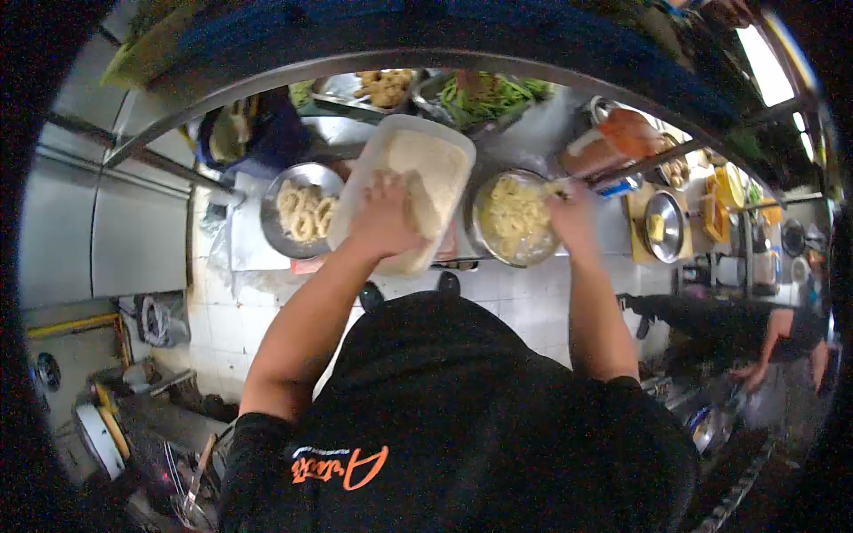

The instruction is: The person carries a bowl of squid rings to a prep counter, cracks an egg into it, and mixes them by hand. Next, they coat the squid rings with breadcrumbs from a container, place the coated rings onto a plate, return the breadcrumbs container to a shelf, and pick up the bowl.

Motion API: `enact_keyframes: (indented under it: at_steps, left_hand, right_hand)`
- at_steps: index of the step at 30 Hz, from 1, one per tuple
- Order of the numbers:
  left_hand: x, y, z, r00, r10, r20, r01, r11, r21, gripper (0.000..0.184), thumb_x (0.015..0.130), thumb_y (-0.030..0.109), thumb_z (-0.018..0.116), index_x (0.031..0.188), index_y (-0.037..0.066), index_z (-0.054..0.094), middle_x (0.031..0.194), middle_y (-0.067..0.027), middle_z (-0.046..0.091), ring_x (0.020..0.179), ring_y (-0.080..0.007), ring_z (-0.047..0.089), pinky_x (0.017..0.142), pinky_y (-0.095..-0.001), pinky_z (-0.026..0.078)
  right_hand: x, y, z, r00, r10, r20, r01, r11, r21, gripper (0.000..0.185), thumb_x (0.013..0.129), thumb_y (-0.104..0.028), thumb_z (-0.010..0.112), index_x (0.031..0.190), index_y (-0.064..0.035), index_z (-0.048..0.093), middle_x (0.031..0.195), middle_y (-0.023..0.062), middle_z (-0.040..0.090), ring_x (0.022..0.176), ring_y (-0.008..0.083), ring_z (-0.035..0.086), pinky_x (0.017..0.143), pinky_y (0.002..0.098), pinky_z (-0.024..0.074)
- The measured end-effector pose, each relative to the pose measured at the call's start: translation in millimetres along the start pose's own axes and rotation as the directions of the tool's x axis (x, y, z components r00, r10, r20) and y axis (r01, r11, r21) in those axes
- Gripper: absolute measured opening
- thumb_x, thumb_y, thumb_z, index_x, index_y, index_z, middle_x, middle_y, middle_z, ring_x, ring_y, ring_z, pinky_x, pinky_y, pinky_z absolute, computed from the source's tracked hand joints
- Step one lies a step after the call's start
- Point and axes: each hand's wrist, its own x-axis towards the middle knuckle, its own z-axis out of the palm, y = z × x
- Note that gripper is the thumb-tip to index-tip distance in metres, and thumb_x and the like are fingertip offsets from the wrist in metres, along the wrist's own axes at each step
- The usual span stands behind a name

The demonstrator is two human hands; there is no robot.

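Note:
My left hand (388, 216) lies in a white plastic tub (355, 164) of pale crumbs (426, 164), fingers spread over them. To the left, a metal bowl (275, 233) holds several crumb-coated rings (305, 213). A second metal bowl (480, 233), right of the tub, contains wet yellowish pieces (514, 216) that look coated in batter. My right hand (573, 213) is at this bowl's right rim, smeared by motion. A small pale piece shows by its fingertips; whether the fingers grip it is unclear.
Behind the tub stand trays of green beans (484, 96) and brown lumps (384, 87). A metal shelf bar (426, 59) crosses above the counter. At right are a reddish container (613, 147) and a metal bowl with a yellow piece (657, 228). Another person (755, 342) works at far right.

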Motion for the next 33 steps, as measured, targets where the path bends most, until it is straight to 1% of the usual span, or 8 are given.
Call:
enact_keyframes:
  at_steps: [3, 7, 9, 13, 17, 21, 23, 33]
  left_hand:
    - [9.7, -5.5, 8.6, 0.977, -0.13, 0.17, 0.14, 0.989, -0.047, 0.113, 0.058, 0.054, 0.082, 0.144, 0.0, 0.033, 0.147, -0.0268, 0.036, 0.139, -0.0469, 0.027, 0.115, -0.0538, 0.023]
    - [15.1, -5.2, -4.4, 0.95, -0.123, 0.286, 0.146, 0.987, -0.061, 0.103, 0.054, 0.044, 0.087, 0.132, -0.007, 0.046, 0.132, -0.0306, 0.05, 0.125, -0.0429, 0.048, 0.104, -0.0437, 0.042]
    - [18.1, -8.4, -1.9, 0.947, -0.131, 0.293, 0.156, 0.986, -0.063, 0.098, 0.054, 0.042, 0.087, 0.13, -0.007, 0.049, 0.126, -0.0287, 0.057, 0.121, -0.0412, 0.052, 0.101, -0.0434, 0.045]
    - [30.6, -32.1, 4.8, 0.915, -0.07, 0.397, 0.191, 0.942, -0.274, 0.085, 0.06, 0.035, 0.084, 0.125, -0.009, 0.052, 0.116, -0.0253, 0.063, 0.108, -0.039, 0.061, 0.095, -0.0437, 0.048]
    - [26.2, -18.4, -6.5, 0.878, -0.084, 0.472, 0.424, 0.596, -0.682, 0.072, 0.066, 0.027, 0.08, 0.124, -0.007, 0.053, 0.115, -0.0235, 0.063, 0.105, -0.0384, 0.062, 0.086, -0.0433, 0.052]
    - [36.5, 20.1, -17.3, 0.962, -0.222, 0.157, 0.27, 0.842, -0.466, 0.072, 0.067, 0.026, 0.079, 0.126, -0.005, 0.053, 0.117, -0.0233, 0.062, 0.102, -0.0387, 0.063, 0.086, -0.044, 0.052]
    - [41.4, 29.8, 3.6, 0.979, -0.026, -0.201, 0.01, 0.997, -0.08, 0.044, 0.071, 0.021, 0.07, 0.109, 0.0, 0.063, 0.109, -0.0242, 0.065, 0.105, -0.038, 0.062, 0.093, -0.0444, 0.048]
    - [33.3, 19.0, -18.9, 0.982, -0.182, 0.044, 0.186, 0.914, -0.36, 0.038, 0.075, 0.017, 0.061, 0.109, 0.001, 0.064, 0.106, -0.0237, 0.066, 0.101, -0.0387, 0.063, 0.088, -0.0478, 0.05]
  right_hand:
    - [8.4, -86.3, -20.8, 0.997, -0.08, -0.011, 0.081, 0.989, 0.124, 0.032, 0.078, -0.01, 0.064, 0.108, -0.0028, 0.063, 0.103, 0.0176, 0.066, 0.097, 0.0309, 0.062, 0.086, 0.0395, 0.0494]
    - [7.4, -157.6, 22.7, 0.914, -0.403, -0.043, 0.402, 0.889, 0.218, 0.036, 0.075, -0.016, 0.066, 0.109, -0.0058, 0.064, 0.11, 0.0177, 0.065, 0.105, 0.0386, 0.059, 0.093, 0.0456, 0.0463]
    - [8.6, -159.8, 55.5, 0.77, -0.572, 0.284, 0.635, 0.727, -0.26, 0.036, 0.072, -0.018, 0.066, 0.106, -0.0065, 0.066, 0.112, 0.0168, 0.065, 0.106, 0.0383, 0.058, 0.097, 0.0475, 0.0434]
    - [-6.4, -120.7, 73.4, 0.738, -0.619, 0.27, 0.669, 0.725, -0.166, 0.036, 0.073, -0.023, 0.068, 0.105, -0.0071, 0.068, 0.114, 0.0176, 0.064, 0.109, 0.0379, 0.056, 0.099, 0.0494, 0.041]
    - [-31.0, -88.0, 33.8, 0.946, -0.31, 0.095, 0.318, 0.945, -0.077, 0.038, 0.074, -0.023, 0.069, 0.106, -0.0028, 0.066, 0.109, 0.0217, 0.065, 0.105, 0.0405, 0.059, 0.095, 0.0474, 0.045]
    - [-28.7, -32.3, 12.0, 0.988, -0.064, 0.139, 0.082, 0.989, -0.126, 0.035, 0.079, -0.025, 0.063, 0.103, -0.0007, 0.067, 0.096, 0.0207, 0.068, 0.089, 0.0427, 0.063, 0.084, 0.0481, 0.0512]
    - [-23.7, -11.4, 5.3, 0.991, -0.045, 0.124, 0.067, 0.981, -0.18, 0.031, 0.079, -0.024, 0.062, 0.099, -0.0015, 0.068, 0.092, 0.0197, 0.068, 0.086, 0.0416, 0.064, 0.08, 0.0474, 0.0519]
    - [-25.8, 53.9, 49.9, 0.945, -0.147, 0.293, 0.296, 0.769, -0.567, 0.036, 0.077, -0.02, 0.063, 0.109, -0.0028, 0.064, 0.085, 0.0223, 0.067, 0.081, 0.0392, 0.065, 0.076, 0.0451, 0.0537]
